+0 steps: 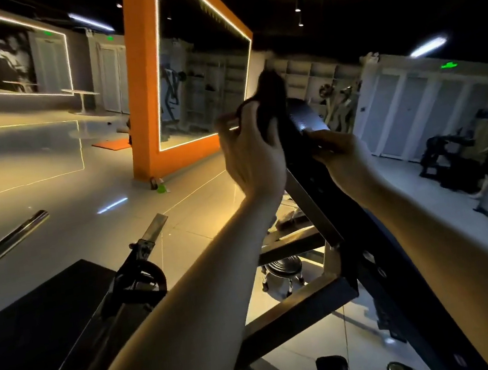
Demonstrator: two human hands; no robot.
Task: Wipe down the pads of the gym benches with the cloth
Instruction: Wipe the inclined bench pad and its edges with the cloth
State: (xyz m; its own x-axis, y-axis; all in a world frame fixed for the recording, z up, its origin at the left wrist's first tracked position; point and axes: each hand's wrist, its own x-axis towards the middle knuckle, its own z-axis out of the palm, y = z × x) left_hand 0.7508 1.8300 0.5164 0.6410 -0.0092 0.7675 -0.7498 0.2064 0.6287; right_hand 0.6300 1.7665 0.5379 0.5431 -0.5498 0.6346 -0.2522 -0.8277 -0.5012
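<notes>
both bare forearms are being reached far up a tilted black steel upright (pixel 313 175); a dark crumpled cloth (pixel 270 99) is being pinched in the left hand (pixel 251 155), apparently for wiping, while the right hand (pixel 342 155) is being curled round the upright, probably for steadying.

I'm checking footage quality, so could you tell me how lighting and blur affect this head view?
Head view: dim room; the cloth in the left hand is motion-blurred; the floor reflects glare; wide-angle distortion bends the orange frame.

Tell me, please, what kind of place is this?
Most likely a gym: a black bench pad, a steel barbell end and a large orange-framed wall mirror over a wide tiled floor.
</notes>
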